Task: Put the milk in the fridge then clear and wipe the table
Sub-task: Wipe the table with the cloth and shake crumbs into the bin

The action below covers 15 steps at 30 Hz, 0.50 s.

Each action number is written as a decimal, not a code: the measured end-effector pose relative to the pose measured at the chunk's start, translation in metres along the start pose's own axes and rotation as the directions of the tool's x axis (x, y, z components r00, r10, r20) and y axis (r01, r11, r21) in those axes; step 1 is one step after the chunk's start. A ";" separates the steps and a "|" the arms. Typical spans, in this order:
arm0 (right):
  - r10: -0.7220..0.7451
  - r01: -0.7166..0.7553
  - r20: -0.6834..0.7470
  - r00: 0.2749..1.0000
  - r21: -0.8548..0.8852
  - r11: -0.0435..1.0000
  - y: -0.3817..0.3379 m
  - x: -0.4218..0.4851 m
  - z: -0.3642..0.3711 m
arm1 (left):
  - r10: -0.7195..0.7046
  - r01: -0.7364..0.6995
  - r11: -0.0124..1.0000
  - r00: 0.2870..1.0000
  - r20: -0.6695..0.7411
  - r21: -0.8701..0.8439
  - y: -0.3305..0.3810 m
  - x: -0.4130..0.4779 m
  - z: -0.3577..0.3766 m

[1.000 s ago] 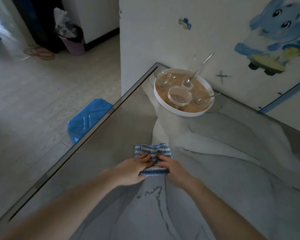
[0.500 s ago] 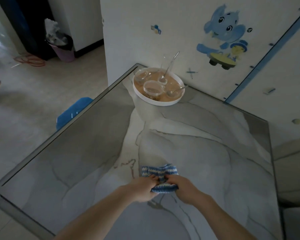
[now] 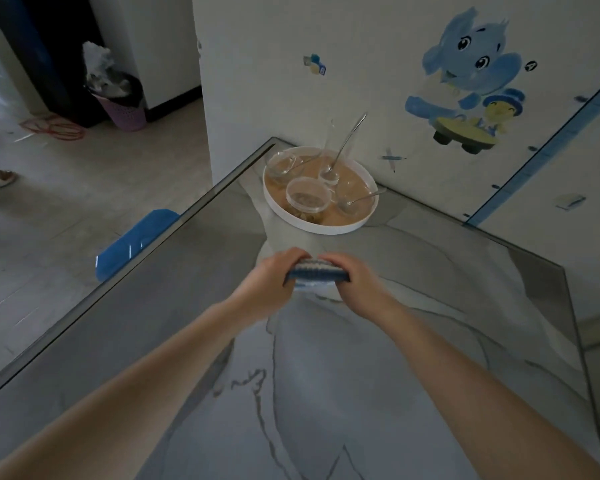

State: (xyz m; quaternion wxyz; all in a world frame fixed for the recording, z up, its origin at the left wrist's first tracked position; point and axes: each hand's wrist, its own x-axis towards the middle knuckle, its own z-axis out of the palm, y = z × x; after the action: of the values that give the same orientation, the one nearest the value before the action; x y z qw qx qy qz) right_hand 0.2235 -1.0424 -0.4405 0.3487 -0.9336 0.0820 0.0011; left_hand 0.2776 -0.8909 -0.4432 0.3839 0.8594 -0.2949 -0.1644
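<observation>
Head view: wiping step judged in hand. At frame centre, the striped blue cloth (image 3: 314,271) is gripped at its left end by the left hand (image 3: 274,282) and at its right end by the right hand (image 3: 355,282), low over the marble table (image 3: 430,341). The tray (image 3: 326,231) of glass bowls at upper centre is not yet cleared. The next stroke should be stopped short of its rim.

Left arm (image 3: 146,393), at 7 o'clock, and right arm (image 3: 465,393), at 5 o'clock, are bare all the way to the left hand (image 3: 271,284) and right hand (image 3: 359,284).
</observation>
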 end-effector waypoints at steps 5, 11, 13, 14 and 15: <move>-0.031 0.030 -0.019 0.999 -0.021 0.999 0.008 0.061 0.029 | -0.027 0.036 0.989 0.998 -0.062 0.146 -0.051 0.048 0.002; 0.016 0.031 0.245 0.969 -0.186 0.982 0.066 0.078 0.058 | -0.026 -0.047 0.940 0.978 0.209 0.338 -0.095 0.080 0.048; 0.054 -0.013 0.222 0.974 -0.184 0.983 0.083 0.076 0.053 | -0.032 -0.068 0.924 0.968 0.250 0.378 -0.089 0.088 0.059; 0.072 -0.038 0.200 0.977 -0.172 0.984 0.088 0.074 0.049 | -0.026 -0.079 0.922 0.964 0.265 0.378 -0.084 0.091 0.062; 0.094 -0.064 0.184 0.978 -0.161 0.985 0.094 0.069 0.044 | -0.020 -0.095 0.922 0.956 0.291 0.374 -0.078 0.093 0.068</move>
State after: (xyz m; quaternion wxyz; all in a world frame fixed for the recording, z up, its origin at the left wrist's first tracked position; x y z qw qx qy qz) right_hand 0.2799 -1.0945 -0.5394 0.2813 -0.9494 0.0850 0.1110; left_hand 0.3443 -0.9468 -0.5516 0.1638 0.8786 -0.3909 -0.2200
